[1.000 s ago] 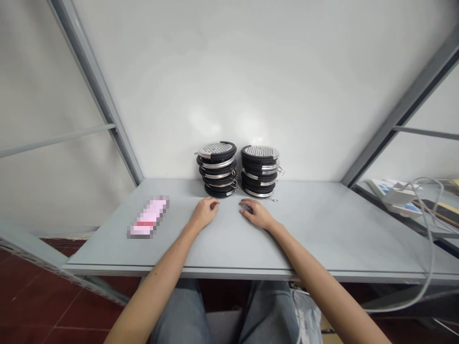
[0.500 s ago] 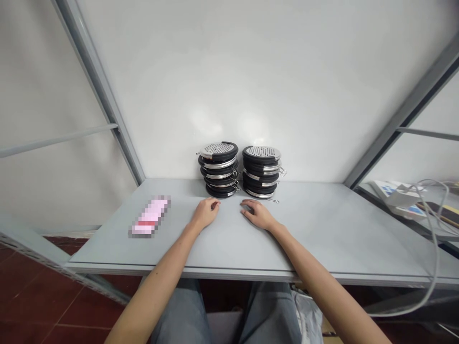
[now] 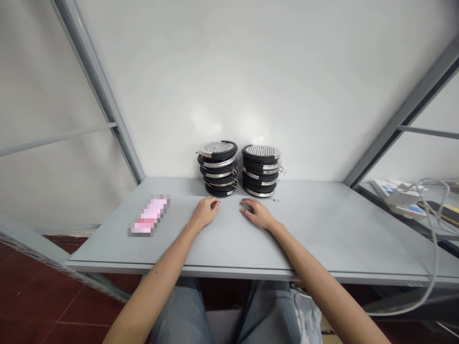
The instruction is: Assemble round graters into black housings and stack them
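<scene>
My left hand [image 3: 205, 211] rests on the grey tabletop [image 3: 236, 248] with its fingers curled in, and nothing shows in it. To its right, my right hand [image 3: 257, 212] lies on the surface with fingers stretched and thumb apart, holding nothing. Just beyond the hands stand two stacks of round metal discs, a left stack [image 3: 218, 169] and a right stack [image 3: 261, 171]. Each top disc is silver, full of small holes and partly edged in black padding. Thin wire loops stick out from the sides of both stacks. Neither hand touches a stack.
A blurred-out pink rectangular thing [image 3: 149, 215] lies on the left of the table. Behind the stacks is a white wall [image 3: 229, 71], with grey metal posts on both sides. At right, a white cable [image 3: 434, 258] hangs past the table edge, near white boxes [image 3: 398, 198].
Both hands keep their place and pose. The whole view has shifted very slightly; the stacks are unmoved.
</scene>
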The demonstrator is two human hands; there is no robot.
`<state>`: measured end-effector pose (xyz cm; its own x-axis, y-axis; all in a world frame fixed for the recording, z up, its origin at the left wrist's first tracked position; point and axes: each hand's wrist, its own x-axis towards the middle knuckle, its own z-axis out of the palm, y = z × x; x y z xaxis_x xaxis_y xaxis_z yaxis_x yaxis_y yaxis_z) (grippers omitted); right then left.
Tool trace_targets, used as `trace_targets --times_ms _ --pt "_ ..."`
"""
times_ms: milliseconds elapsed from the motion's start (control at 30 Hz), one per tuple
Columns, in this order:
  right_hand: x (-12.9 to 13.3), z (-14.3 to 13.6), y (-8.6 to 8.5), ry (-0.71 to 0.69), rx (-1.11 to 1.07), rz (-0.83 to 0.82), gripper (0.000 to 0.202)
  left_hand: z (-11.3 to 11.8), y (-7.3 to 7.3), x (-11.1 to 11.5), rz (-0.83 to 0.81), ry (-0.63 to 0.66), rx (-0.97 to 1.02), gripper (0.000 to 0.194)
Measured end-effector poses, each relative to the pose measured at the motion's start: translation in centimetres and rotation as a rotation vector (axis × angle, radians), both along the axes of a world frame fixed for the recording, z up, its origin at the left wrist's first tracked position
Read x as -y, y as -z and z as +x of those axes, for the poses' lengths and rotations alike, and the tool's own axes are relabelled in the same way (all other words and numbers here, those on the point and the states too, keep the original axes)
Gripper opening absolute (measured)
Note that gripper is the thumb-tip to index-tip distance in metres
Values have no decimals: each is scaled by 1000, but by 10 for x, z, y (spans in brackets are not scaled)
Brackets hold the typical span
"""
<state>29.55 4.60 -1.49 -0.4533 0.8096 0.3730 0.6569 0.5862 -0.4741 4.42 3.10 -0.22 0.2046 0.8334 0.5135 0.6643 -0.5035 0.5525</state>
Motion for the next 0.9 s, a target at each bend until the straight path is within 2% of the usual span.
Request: trace_targets --times_ms 900 --pt "0 0 0 -6 -21 5 30 -1 0 0 1 15 -3 17"
